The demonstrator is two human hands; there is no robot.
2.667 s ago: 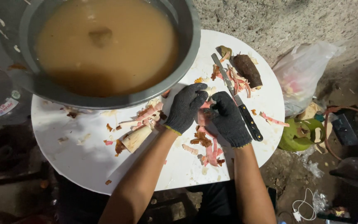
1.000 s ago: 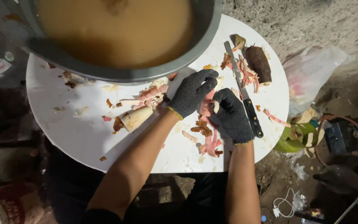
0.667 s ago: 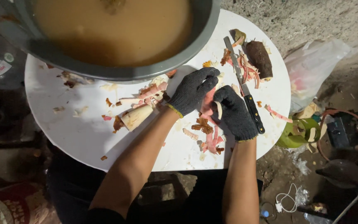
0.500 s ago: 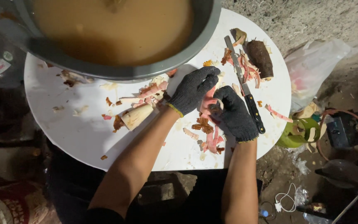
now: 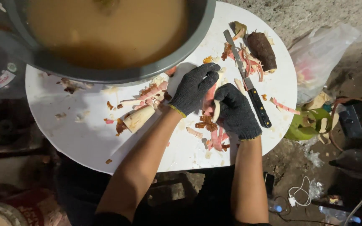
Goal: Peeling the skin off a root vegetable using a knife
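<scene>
Gripping a pale peeled root piece (image 5: 215, 109) between both dark knit-gloved hands above the round white table (image 5: 84, 138), near its right edge: left hand (image 5: 192, 88) curled over the top, right hand (image 5: 236, 111) closed around it from the right, fingers pinching it. Strewn beneath, pink and brown peelings (image 5: 214, 136). Lying to the left, a cut whitish root chunk (image 5: 138, 118). Resting just right of the hands, a black-handled knife (image 5: 249, 82). Farther back, an unpeeled brown root (image 5: 262, 50) and a large metal basin (image 5: 114, 74) of murky brown water.
</scene>
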